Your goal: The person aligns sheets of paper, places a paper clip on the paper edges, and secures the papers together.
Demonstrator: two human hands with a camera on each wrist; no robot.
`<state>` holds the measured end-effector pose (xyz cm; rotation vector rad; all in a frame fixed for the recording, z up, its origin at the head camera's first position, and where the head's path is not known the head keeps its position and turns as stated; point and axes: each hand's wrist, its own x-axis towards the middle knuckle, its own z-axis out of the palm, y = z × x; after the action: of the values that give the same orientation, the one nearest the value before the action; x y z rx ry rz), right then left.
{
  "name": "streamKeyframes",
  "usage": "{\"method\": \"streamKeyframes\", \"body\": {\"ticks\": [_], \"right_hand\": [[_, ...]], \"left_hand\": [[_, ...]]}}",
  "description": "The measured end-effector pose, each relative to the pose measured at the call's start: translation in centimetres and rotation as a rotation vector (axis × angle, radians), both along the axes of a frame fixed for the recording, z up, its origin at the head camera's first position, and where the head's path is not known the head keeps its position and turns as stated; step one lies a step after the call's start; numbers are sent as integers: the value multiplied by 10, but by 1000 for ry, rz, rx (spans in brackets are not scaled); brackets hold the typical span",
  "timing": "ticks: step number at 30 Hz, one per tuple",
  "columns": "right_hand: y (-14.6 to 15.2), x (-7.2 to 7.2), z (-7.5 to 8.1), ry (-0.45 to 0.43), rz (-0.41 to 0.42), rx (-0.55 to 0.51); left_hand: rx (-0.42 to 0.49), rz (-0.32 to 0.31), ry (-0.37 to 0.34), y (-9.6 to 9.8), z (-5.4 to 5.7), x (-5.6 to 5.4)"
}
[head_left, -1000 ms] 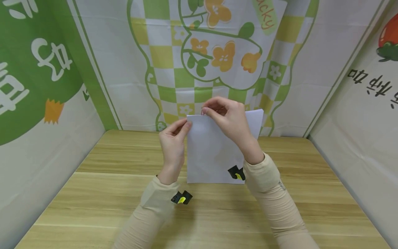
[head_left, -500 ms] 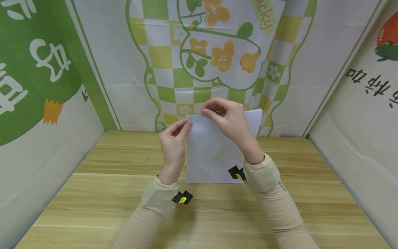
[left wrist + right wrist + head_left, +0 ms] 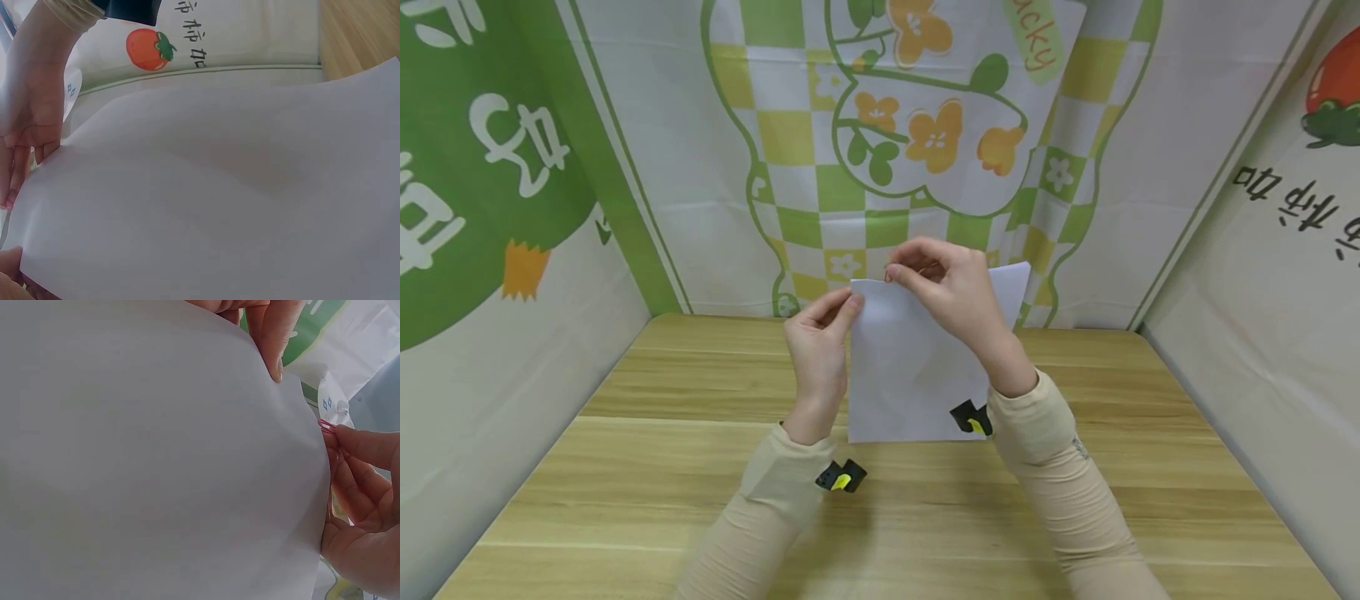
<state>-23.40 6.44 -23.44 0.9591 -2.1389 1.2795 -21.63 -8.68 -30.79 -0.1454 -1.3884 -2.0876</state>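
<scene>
White paper (image 3: 917,358) stands upright above the table, its top edge between both hands; at the upper right a second layer shows behind the front sheet. My left hand (image 3: 820,350) pinches the paper's upper left corner between thumb and fingers. Thumb and forefinger of my right hand (image 3: 955,292) pinch a pinkish-red paper clip (image 3: 327,427) right at the top edge. In the right wrist view the clip's looped end juts out toward the paper's edge. The right hand's other fingers curl behind the sheet, partly hidden by it.
A wooden table (image 3: 700,517) lies below the hands. A patterned fabric backdrop (image 3: 820,133) hangs behind it, with printed cloth walls left and right. Black and yellow pieces (image 3: 841,476) show beside the wrists.
The paper's right part has shifted slightly left, and the clip shows a little lower against the top edge. Both hands keep their grips almost in place.
</scene>
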Motion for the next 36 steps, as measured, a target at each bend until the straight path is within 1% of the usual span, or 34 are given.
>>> {"method": "streamKeyframes", "body": {"ticks": [9,16,25,36], "right_hand": [[0,-1,-2,-8,3,-12],[0,0,-2,4,9,-21],[1,1,-2,40,-2,-25],[2,4,-2,35,-16,-14]], "left_hand": [[0,-5,-6,-1,-1,-1],[40,-24,-4,-1,-1,-1],[50,-59,-5,0,1,1],[86,-65,6,1,1,2]]}}
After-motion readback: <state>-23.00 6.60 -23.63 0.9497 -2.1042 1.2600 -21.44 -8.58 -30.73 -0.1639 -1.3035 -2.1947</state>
